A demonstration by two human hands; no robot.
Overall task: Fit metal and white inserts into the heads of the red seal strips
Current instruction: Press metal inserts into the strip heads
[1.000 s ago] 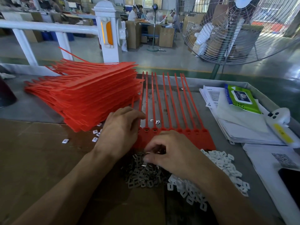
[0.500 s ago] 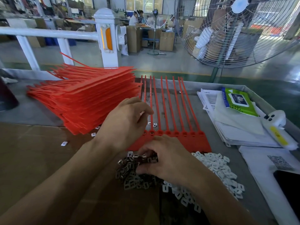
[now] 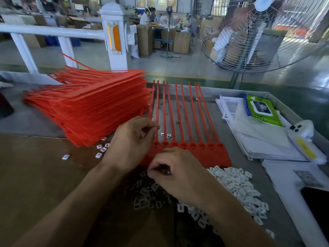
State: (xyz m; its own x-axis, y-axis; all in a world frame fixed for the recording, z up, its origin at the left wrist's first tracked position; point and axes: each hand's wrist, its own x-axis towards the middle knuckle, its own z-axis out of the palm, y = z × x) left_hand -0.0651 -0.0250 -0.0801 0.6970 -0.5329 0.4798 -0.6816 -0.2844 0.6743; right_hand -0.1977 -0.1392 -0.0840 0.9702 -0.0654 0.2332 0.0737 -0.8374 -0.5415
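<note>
A big stack of red seal strips sits at ten o'clock on the grey table. Beside it, at twelve o'clock, one joined row of red strips lies flat, heads toward the person, tails running away. At five o'clock spreads a heap of white inserts; just left of it, at six o'clock, a darker heap of metal inserts. The left hand rests over the row's left end, fingers curled, thumb and forefinger tips together; whether they pinch anything I cannot tell. The right hand, fingers curled, dips into the metal heap, pinching something small.
</note>
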